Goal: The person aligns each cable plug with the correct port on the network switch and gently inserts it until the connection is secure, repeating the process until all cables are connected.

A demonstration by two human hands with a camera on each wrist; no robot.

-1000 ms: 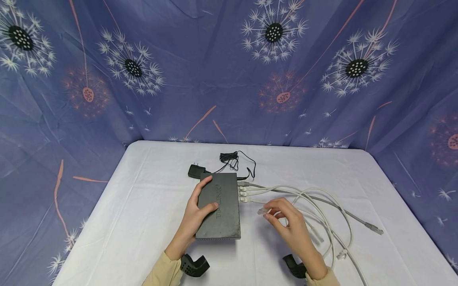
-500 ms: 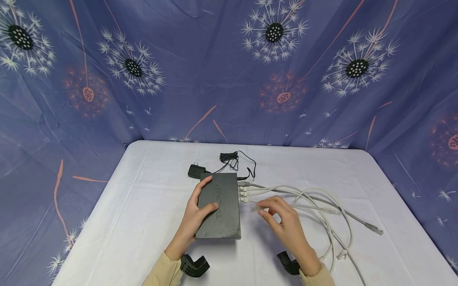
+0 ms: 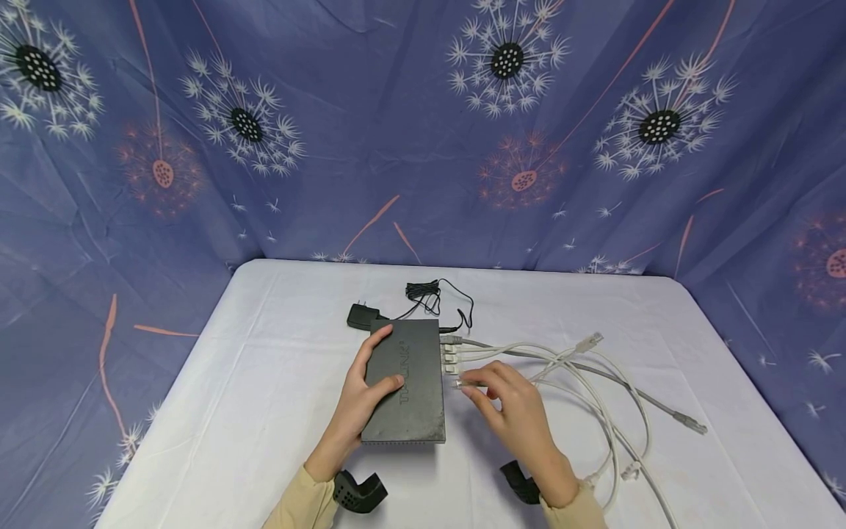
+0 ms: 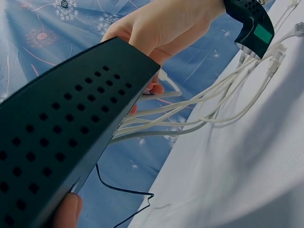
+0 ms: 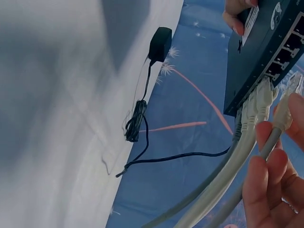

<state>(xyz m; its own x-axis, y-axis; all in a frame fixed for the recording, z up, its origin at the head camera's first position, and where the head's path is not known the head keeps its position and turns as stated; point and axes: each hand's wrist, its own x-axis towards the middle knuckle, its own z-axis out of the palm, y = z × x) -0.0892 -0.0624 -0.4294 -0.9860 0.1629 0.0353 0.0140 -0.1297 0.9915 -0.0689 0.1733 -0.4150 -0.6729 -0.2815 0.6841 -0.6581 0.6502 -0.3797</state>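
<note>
My left hand point(image 3: 357, 411) grips a black TP-LINK network switch point(image 3: 413, 404), holding it tilted over the table, thumb on the marked face. With thumb and fingertips my right hand point(image 3: 518, 415) pinches the plug of an Ethernet cable point(image 5: 283, 113), close to the ports on the switch's right side. In the right wrist view the clear plug tip is just apart from the open ports point(image 5: 287, 51). Several Ethernet plugs point(image 5: 260, 102) sit side by side in the neighbouring ports. A black power cord also runs to the switch near its far end.
Behind the switch lie a black power adapter point(image 3: 363, 317) and its bundled cord point(image 3: 421, 292). Pale cables loop across the right of the white table point(image 3: 291, 353). A loose clear plug point(image 3: 588, 342) and a grey plug point(image 3: 689, 422) point outward there.
My right hand has moved left with the Ethernet plug, up to the switch's ports. The cable's other end has swung up and back. The left hand and switch stay put.
</note>
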